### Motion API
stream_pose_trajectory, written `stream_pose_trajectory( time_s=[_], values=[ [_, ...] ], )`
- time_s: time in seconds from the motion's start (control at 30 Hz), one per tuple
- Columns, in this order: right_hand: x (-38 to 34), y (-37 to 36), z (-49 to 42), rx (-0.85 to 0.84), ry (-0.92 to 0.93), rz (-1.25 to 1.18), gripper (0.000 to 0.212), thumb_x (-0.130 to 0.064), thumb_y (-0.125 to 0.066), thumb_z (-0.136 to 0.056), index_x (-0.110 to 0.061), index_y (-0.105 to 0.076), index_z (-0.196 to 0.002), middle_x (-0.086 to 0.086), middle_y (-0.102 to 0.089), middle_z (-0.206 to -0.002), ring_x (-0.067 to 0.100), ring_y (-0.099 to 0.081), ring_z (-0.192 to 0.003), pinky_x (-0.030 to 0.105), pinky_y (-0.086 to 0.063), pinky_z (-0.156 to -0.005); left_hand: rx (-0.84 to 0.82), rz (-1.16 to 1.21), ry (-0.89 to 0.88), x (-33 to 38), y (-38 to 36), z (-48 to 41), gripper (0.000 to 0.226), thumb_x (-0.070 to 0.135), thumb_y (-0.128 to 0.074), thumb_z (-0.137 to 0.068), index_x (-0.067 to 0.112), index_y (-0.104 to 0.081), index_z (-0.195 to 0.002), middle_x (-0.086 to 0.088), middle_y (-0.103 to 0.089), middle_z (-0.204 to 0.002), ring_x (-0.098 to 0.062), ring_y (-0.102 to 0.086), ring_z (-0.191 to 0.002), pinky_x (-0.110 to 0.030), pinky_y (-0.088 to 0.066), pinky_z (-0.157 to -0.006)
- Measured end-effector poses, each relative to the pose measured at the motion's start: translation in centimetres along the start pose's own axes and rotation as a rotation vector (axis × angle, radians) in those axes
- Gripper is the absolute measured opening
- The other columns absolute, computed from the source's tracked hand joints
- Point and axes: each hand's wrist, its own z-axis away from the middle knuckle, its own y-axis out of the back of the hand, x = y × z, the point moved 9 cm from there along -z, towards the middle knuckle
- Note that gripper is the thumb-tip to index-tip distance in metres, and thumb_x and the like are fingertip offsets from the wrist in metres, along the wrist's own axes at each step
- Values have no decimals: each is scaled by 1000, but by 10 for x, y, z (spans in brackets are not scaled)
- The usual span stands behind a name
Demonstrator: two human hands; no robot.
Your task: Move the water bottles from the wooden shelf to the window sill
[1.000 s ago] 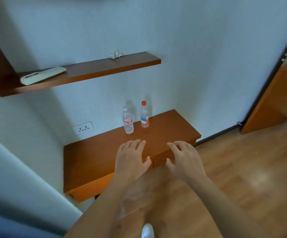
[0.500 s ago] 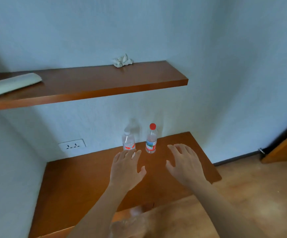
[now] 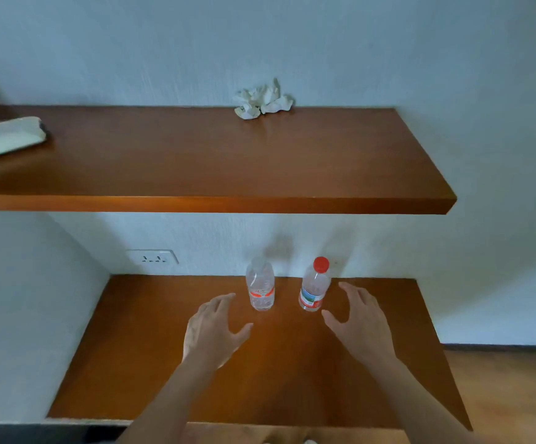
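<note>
pale-capped bottle (image 3: 260, 285) upright, just up-right of left hand (image 3: 212, 331) | red-capped bottle (image 3: 314, 288) upright, just left of right hand (image 3: 359, 325) | both hands spread open, nothing held

Nothing here can actually be read. The clear plastic water bottle with a red-banded label (image 3: 260, 285) stands near the back edge of the lower brown wooden shelf (image 3: 164, 347). Just beside it, the red-capped clear plastic water bottle (image 3: 314, 288) carries a white, blue and red label. The print on both is too small and blurred to make out.
</note>
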Motion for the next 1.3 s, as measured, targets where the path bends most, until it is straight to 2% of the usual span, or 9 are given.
stream_pose_trajectory(
  time_s=[0.2,0.33,0.47,0.6,0.8,0.9,1.0,1.07,1.3],
  values=[
    [20,-47,-37,-138,-51,-225,95,-69,-74,-71,-26,-36,-147,-3,-48,-148,17,-46,-135,41,-47,-108,-18,355,138,-2,-35,-41,100,66,-76,-65,29,-32,-146,3,-47,-147,-17,-49,-130,-44,-48,-103],
    [19,-60,-58,-139,-63,-382,101,-64,-82,-63,-27,-38,-145,-4,-51,-144,14,-48,-131,34,-46,-107,0,485,145,7,-54,-61,102,51,-86,-63,27,-32,-146,5,-47,-146,-13,-48,-129,-39,-47,-103],
    [12,-74,-75,-150,-63,-484,104,-65,-83,-55,-30,-40,-143,-8,-53,-140,14,-50,-127,40,-49,-106,-14,689,200,11,-71,-79,100,38,-91,-63,30,-32,-143,9,-49,-136,-13,-49,-124,-37,-49,-100],
    [9,-85,-83,-143,-91,-551,94,-51,-90,-59,-31,-42,-138,-12,-52,-133,10,-47,-123,35,-46,-107,-1,720,133,13,-79,-93,88,35,-94,-59,28,-44,-131,12,-57,-116,-16,-58,-111,-31,-58,-89],
    [9,-90,-84,-118,-104,-572,72,-39,-91,-65,-39,-43,-119,-17,-53,-114,8,-51,-107,17,-47,-88,-9,714,79,17,-86,-103,70,35,-92,-61,24,-54,-119,5,-65,-102,-22,-65,-100,-34,-62,-78],
    [6,-84,-83,-100,-82,-565,69,-39,-89,-67,-37,-45,-119,-19,-54,-111,9,-52,-107,26,-50,-93,-15,737,77,26,-82,-100,67,29,-92,-62,24,-55,-118,5,-65,-102,-21,-64,-99,-25,-61,-75],
    [-2,-68,-81,-56,-34,-563,68,-36,-89,-68,-35,-46,-120,-26,-51,-104,8,-54,-101,18,-50,-86,-4,773,115,33,-67,-88,67,21,-91,-65,24,-53,-120,6,-63,-103,-17,-63,-98,-11,-54,-65],
    [-10,-52,-78,-31,-7,-561,69,-35,-89,-69,-39,-43,-120,-26,-50,-104,7,-53,-99,12,-45,-82,9,789,120,38,-54,-78,66,20,-90,-67,25,-52,-121,7,-62,-103,-16,-63,-98,-11,-52,-66],
    [-36,8,-66,49,12,-617,73,-51,-79,-58,-33,-49,-123,-16,-54,-108,13,-55,-101,14,-46,-77,96,956,166,50,12,-41,57,21,-86,-73,28,-52,-118,4,-65,-101,-15,-65,-94,-18,-53,-68]
  ],
)
